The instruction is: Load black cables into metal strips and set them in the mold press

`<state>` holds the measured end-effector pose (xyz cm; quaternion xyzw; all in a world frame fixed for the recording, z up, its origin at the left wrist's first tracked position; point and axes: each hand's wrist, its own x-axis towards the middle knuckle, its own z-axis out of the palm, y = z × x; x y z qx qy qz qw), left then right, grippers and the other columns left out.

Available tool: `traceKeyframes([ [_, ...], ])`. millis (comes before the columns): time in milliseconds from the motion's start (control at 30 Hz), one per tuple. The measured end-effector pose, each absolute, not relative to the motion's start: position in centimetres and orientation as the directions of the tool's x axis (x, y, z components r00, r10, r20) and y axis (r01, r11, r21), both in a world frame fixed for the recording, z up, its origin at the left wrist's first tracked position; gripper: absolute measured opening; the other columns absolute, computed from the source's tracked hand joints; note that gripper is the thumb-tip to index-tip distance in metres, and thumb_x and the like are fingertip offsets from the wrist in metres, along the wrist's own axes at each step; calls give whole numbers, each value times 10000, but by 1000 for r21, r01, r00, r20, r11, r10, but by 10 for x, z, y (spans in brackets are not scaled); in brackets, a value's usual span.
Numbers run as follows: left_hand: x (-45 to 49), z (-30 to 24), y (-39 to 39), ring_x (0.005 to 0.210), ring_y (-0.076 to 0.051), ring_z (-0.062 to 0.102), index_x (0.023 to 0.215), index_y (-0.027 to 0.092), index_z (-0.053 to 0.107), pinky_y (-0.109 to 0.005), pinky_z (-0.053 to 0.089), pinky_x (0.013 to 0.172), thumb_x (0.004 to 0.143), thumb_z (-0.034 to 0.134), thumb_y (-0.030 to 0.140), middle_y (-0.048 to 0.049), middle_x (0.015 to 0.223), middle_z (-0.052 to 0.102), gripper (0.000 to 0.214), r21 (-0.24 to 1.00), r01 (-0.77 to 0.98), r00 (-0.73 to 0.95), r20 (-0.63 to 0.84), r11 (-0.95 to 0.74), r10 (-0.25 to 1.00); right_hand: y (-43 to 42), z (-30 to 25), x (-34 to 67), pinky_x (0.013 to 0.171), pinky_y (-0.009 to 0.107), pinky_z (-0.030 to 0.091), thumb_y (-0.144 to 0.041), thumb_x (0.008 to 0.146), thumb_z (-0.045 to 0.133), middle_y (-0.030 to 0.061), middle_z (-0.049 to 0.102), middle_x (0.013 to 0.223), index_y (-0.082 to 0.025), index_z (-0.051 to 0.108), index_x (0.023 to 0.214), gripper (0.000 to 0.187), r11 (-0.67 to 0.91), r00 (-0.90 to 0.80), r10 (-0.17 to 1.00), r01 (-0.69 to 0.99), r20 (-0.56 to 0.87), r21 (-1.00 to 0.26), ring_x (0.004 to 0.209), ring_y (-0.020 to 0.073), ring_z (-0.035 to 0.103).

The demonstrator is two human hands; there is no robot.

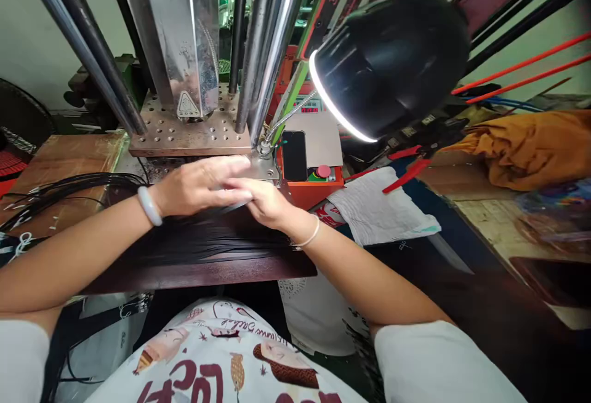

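Observation:
In front of the press's drilled metal plate (189, 144), my two hands meet, both a little blurred. My left hand (194, 187), with a pale bangle at its wrist, has its fingers stretched out to the right. My right hand (268, 201) reaches in from the other side. Its fingers are pressed together and touch or overlap the left fingertips. Something thin and greyish shows just under the fingers; its kind is hidden. Below the hands, a bundle of thin black cables (184, 246) lies along the dark table edge (231, 271).
Steel columns (263, 52) rise behind my hands. A black lamp (392, 64) hangs at the upper right. A phone (294, 155) and a red stop button (323, 171) sit on an orange box. Red-handled pliers (409, 175) stand near a white cloth (383, 209). More cables (74, 184) lie left.

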<state>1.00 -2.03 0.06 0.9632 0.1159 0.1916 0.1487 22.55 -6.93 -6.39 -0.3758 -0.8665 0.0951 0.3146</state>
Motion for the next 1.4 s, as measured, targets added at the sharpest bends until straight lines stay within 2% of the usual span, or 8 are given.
traceKeyframes([
  [100,18,1,-21,1251,-203,552,995,247,748,-415,317,1166,951,489,310,-58,1174,698,270,451,-15,920,356,-892,164,-46,-67,224,922,371,488,-182,854,548,81,676,1077,-164,652,1068,238,700,-589,711,547,383,-458,1024,203,597],
  [300,8,-5,-4,887,-212,692,965,98,741,-307,519,846,878,594,390,-113,957,745,338,760,285,566,359,-584,742,-27,-80,256,855,385,466,-223,808,670,78,659,909,-172,696,939,143,513,-519,843,697,140,-501,905,217,587],
  [567,17,-41,8,838,-190,673,827,132,756,-284,490,827,794,605,269,-71,882,748,207,710,396,610,271,-582,745,-59,-81,213,698,296,469,-205,735,707,11,652,780,-169,674,867,140,295,-306,945,635,118,-714,712,144,576],
  [767,16,-42,4,653,-166,654,861,93,736,-255,496,668,819,600,362,-52,713,709,304,830,280,579,255,-482,775,-43,-71,201,743,313,518,-215,676,713,34,719,870,-160,659,902,239,137,-220,972,272,77,-953,798,171,658],
  [867,13,-42,1,723,-180,666,886,97,734,-257,492,700,820,618,373,-67,771,719,307,756,333,608,285,-563,741,-45,-69,200,666,304,497,-265,753,648,19,688,677,-155,680,703,126,99,-168,985,384,36,-918,652,166,628],
  [1067,7,-51,-15,737,-176,658,794,125,737,-246,474,710,788,563,102,-75,778,713,175,488,419,825,148,-766,545,-75,-87,207,672,318,496,-245,757,640,43,686,708,-178,702,723,97,246,-13,953,612,302,-751,670,181,618],
  [1200,5,-49,-29,728,-162,659,833,139,730,-242,477,724,793,524,68,-57,790,721,221,527,398,813,177,-751,554,-85,-95,212,676,320,529,-307,829,576,50,719,796,-193,716,844,181,281,-22,951,477,309,-833,711,180,656],
  [1400,-7,-53,-47,715,-135,649,858,156,697,-212,462,689,860,516,178,-24,791,712,182,629,382,700,281,-677,656,-96,-76,210,733,315,525,-263,905,532,44,721,835,-219,707,882,182,510,-318,860,527,399,-680,781,169,649],
])
